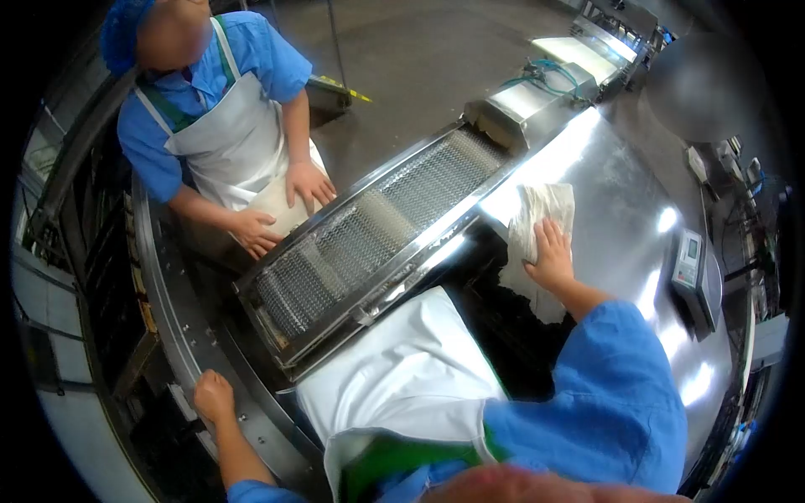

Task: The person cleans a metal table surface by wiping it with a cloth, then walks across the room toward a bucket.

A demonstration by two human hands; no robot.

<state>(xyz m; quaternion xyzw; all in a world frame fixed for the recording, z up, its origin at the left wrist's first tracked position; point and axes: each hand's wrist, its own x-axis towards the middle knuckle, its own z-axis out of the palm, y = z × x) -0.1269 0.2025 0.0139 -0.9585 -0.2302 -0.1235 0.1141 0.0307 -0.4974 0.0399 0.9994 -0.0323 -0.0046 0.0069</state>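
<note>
- The right hand (pixel 551 256) lies palm down on a pale, creased cloth (pixel 524 239), its fingers extended and slightly apart, pressing on the cloth rather than wrapped around it.
- The cloth is on the shiny metal table (pixel 616 180), along the edge facing the conveyor; its lower end lies beside a dark gap.
- The left hand (pixel 214 396) is well apart from the cloth, at the curved metal rim (pixel 173 310) on the left; its fingers are curled together in a fist, and I cannot tell whether they grip the rim.
- A sloping conveyor (pixel 377 226) with a mesh belt runs between the two people.
- Across it stands a co-worker in a blue shirt and white apron, one hand (pixel 309 184) near the conveyor's side and the other (pixel 255 232) lower down.
- A small scale (pixel 691 267) sits on the table, right of the cloth.
</note>
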